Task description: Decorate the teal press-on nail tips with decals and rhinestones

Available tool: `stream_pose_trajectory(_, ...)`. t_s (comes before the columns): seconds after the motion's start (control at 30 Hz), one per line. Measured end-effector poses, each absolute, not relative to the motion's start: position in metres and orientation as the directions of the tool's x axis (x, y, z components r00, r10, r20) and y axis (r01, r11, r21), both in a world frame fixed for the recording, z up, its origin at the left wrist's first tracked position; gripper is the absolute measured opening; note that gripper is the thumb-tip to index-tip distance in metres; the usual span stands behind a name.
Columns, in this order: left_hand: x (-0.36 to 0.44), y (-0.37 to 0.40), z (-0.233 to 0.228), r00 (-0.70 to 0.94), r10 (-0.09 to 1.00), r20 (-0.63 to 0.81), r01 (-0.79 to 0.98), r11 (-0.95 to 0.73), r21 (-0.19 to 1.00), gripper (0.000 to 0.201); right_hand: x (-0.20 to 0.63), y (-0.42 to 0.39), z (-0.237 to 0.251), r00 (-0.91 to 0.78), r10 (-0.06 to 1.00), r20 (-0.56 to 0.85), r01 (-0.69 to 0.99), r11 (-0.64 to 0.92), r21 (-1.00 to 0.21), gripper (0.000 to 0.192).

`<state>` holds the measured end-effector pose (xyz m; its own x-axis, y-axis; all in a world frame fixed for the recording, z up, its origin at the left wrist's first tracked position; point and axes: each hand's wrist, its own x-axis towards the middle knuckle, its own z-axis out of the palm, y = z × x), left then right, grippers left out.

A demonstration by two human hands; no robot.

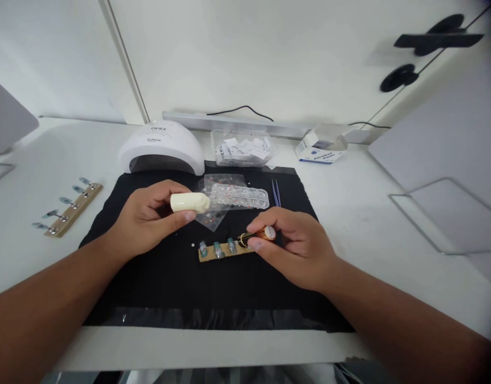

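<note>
My left hand (157, 213) is closed around a cream-coloured rounded cylinder (189, 202) with a ridged end; its exact kind is unclear. Between the thumb and fingers of my right hand (293, 242) is a small dark bottle-like piece with gold stripes (259, 236) and a pale round end. Just below and left of it, a tan strip (209, 257) bears several blue-green decorated nail tips (218, 249); its right end is hidden by my right hand. Behind, a clear compartment case (241, 196) lies on a clear plastic sheet (211, 220) dotted with small bits.
A white nail lamp (161, 146) stands at the back left, beside a clear box of white packets (243, 149). Blue tweezers (276, 193) lie behind my right hand. An alcohol-pad box (321, 146) is back right. Another strip with nail tips (75, 210) lies left of the black mat (157, 290).
</note>
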<state>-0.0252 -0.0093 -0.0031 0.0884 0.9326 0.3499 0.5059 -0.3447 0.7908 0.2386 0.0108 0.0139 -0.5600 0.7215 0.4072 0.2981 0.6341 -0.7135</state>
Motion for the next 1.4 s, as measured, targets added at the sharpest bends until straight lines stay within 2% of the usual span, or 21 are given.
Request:
stream_pose_trajectory(0.67, -0.024, -0.009, -0.003, 0.097, 0.927, 0.361, 0.485, -0.361, 0.796, 0.016, 0.231, 0.006, 0.008, -0.6, 0.651, 0.465, 0.188, 0.679, -0.709, 0.005)
stream_pose_trajectory(0.93, -0.024, -0.009, -0.004, 0.097, 0.929, 0.358, 0.472, -0.36, 0.805, 0.015, 0.226, 0.006, 0.002, -0.625, 0.568, 0.535, 0.134, 0.753, -0.644, 0.008)
stream_pose_trajectory(1.13, -0.025, -0.008, -0.005, 0.111, 0.921, 0.374, 0.457, -0.381, 0.804, 0.014, 0.227, 0.007, 0.002, -0.655, 0.531, 0.538, 0.224, 0.816, -0.533, 0.008)
stream_pose_trajectory(1.23, -0.025, -0.008, -0.006, 0.11, 0.926, 0.362, 0.454, -0.371, 0.81, 0.015, 0.229, 0.008, 0.004, -0.639, 0.566, 0.52, 0.272, 0.8, -0.535, 0.006)
stream_pose_trajectory(1.4, -0.025, -0.009, -0.005, 0.101, 0.92, 0.378, 0.458, -0.38, 0.803, 0.016, 0.229, 0.008, 0.003, -0.682, 0.502, 0.532, 0.188, 0.823, -0.536, 0.006)
